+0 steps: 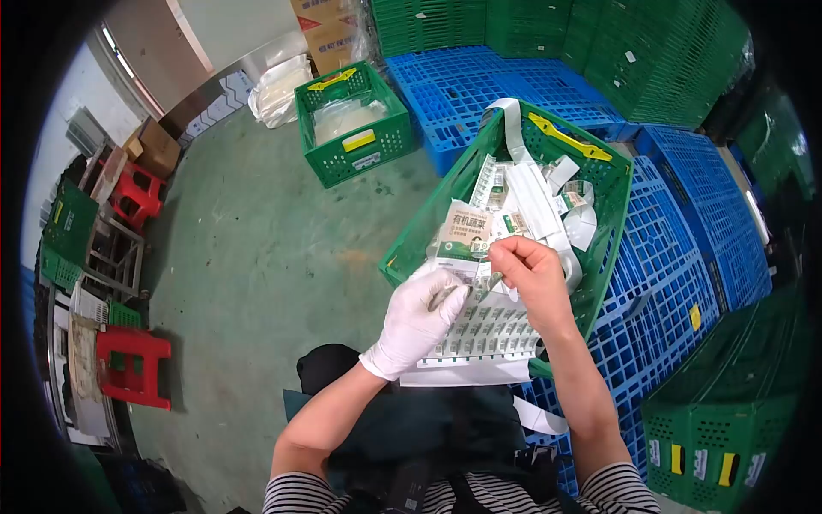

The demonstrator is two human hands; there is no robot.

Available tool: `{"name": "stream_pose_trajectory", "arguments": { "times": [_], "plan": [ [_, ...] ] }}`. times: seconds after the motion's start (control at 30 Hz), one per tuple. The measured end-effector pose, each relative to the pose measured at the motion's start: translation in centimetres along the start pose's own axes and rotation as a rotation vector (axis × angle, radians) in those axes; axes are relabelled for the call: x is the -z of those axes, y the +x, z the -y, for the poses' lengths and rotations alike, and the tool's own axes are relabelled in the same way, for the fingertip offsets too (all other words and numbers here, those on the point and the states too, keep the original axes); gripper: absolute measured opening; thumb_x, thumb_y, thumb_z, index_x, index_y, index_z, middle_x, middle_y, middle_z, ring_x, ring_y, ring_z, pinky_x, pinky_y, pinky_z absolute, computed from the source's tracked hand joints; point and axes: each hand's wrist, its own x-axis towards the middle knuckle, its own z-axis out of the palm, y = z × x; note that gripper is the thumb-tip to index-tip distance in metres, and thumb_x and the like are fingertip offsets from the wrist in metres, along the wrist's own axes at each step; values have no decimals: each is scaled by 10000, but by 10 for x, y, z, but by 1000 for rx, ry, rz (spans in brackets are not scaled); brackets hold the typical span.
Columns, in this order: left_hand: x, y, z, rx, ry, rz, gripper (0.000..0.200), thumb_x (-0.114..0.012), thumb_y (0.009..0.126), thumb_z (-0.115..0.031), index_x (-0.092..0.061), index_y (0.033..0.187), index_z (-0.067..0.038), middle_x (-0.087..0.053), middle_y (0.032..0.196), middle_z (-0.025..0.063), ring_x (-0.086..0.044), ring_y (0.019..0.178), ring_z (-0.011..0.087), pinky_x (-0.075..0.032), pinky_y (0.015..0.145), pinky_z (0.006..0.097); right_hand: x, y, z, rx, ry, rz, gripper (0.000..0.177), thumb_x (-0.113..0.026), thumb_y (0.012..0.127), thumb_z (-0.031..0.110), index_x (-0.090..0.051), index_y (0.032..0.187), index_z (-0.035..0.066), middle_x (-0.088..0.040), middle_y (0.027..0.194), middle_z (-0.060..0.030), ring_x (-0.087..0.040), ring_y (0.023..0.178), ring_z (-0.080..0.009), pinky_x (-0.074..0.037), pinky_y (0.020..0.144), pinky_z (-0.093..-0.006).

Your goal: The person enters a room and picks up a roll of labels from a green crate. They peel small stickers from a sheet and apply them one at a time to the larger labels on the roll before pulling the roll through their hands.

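Note:
My left hand, in a white glove, is closed on the lower edge of a printed vegetable bag with a green and white front. My bare right hand is pinched at the bag's lower right, over something small, perhaps a sticker, that I cannot make out. Below both hands lies a sheet of small printed labels in rows. A green crate in front of me holds strips of white backing paper and more labels.
Blue pallets lie under and beside the crate. Another green crate with clear plastic bags stands on the floor ahead. Stacked green crates rise at the back right. A red stool stands at left.

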Motion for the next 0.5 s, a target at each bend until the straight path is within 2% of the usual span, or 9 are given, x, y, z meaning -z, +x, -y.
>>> {"name": "stream_pose_trajectory", "arguments": {
  "times": [0.1,0.17,0.27,0.37,0.5],
  "plan": [
    [-4,-5,-1,-38,64,-7,112,-618,791,-137,-590,815,-31,-527,733,101,-514,626,216,-432,600,291,-4,-3,-1,-23,-10,0,146,-621,834,157,-630,855,13,-571,699,32,-421,583,-16,-314,516,-157],
    [-6,-7,-2,-60,118,-3,105,-624,784,-134,-594,816,-39,-534,738,108,-524,627,229,-437,593,295,-5,-2,-2,3,-71,6,135,-626,830,122,-626,852,-11,-590,719,29,-478,634,-8,-361,548,-163],
    [-9,-6,1,-188,164,-55,91,-641,767,-133,-592,796,-63,-565,752,112,-574,614,265,-450,554,328,-8,-2,-4,43,-91,-17,119,-647,809,103,-618,816,-12,-593,695,18,-490,615,-16,-384,551,-169],
    [-8,-7,-1,-212,228,-28,93,-652,757,-136,-592,785,-72,-566,743,109,-580,627,282,-455,554,343,-10,-1,-6,56,-120,-44,132,-680,780,102,-605,769,-6,-595,673,4,-495,597,-22,-397,546,-175],
    [-8,-9,-1,-223,233,-18,100,-644,783,-117,-605,794,-26,-562,720,102,-540,609,215,-433,563,299,-11,-1,-7,109,-195,-63,157,-702,760,109,-592,735,0,-593,652,-2,-494,581,-27,-394,526,-181]
  ]
}}
